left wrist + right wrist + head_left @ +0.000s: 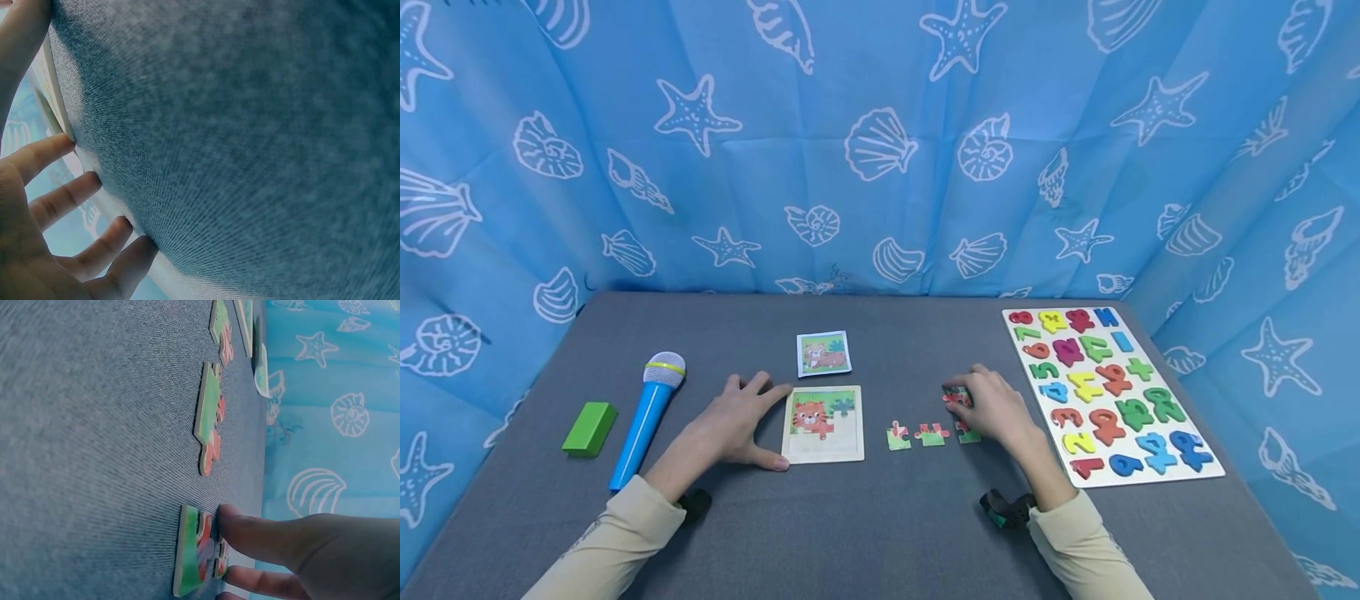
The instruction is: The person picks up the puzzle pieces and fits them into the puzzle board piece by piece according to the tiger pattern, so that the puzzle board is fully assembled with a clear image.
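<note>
A square wooden puzzle board (827,452), partly filled with a tiger picture, lies left of centre. My left hand (739,423) rests beside it with spread fingers, thumb and index finger at its left corners. In the left wrist view the fingertips (91,181) meet the grey cloth. My right hand (994,406) pinches a red and green jigsaw piece (957,397) between thumb and fingers. Just in front of it lies a green-edged piece (189,550). Two more pieces, one narrow (898,437) and one wider (932,435), lie between that piece and the board.
Behind the board lies a picture card (823,354). A toy microphone (647,417) and a green block (590,429) are at the left. At the right sits a white board (1202,475) of coloured numbers and signs. A blue shell-patterned curtain (880,217) borders the table.
</note>
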{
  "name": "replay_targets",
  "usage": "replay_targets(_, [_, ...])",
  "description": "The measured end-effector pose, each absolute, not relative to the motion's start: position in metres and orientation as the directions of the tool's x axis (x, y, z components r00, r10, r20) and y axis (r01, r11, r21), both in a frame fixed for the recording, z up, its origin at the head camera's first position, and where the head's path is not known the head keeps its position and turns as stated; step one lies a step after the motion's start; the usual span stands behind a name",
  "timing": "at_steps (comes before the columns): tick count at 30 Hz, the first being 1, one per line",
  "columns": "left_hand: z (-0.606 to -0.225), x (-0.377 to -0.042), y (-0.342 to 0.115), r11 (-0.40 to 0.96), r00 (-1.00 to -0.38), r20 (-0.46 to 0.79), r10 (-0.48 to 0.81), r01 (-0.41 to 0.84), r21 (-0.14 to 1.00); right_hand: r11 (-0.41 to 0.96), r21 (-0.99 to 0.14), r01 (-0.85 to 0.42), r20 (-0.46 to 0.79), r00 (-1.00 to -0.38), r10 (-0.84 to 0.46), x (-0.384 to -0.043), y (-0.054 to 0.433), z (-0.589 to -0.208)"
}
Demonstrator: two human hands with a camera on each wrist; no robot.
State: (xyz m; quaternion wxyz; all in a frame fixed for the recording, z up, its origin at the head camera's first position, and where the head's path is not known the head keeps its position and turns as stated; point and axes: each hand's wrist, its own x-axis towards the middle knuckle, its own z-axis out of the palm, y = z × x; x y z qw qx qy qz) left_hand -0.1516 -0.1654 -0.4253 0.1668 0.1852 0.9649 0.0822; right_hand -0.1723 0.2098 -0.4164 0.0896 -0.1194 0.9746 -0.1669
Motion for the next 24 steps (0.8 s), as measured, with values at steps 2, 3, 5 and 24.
replay_targets(2, [-0.425, -0.152, -0.165, 0.918, -0.875, -0.294, 0.384, 0.329, 0.22, 0.915, -0.351, -0.199, -0.14, -0.955, -0.262, -0.173, 0.21, -0.417])
replay_targets(3, [-0.425, -0.152, -0.165, 0.919, -0.875, -0.295, 0.383, 0.329, 0.219, 0.914, -0.352, -0.2, -0.14, -0.955, -0.262, -0.173, 0.21, -0.417])
replay_targets(5, [-0.425, -0.152, -0.165, 0.919, -0.875, -0.296, 0.383, 0.328, 0.218, 0.913, -0.356, -0.202, -0.137, -0.955, -0.265, -0.174, 0.21, -0.417])
replay_targets(24, [-0.424, -0.152, -0.165, 0.922, -0.874, -0.306, 0.377, 0.324, 0.211, 0.899, -0.357, -0.254, -0.061, -0.954, -0.294, -0.167, 0.185, -0.411])
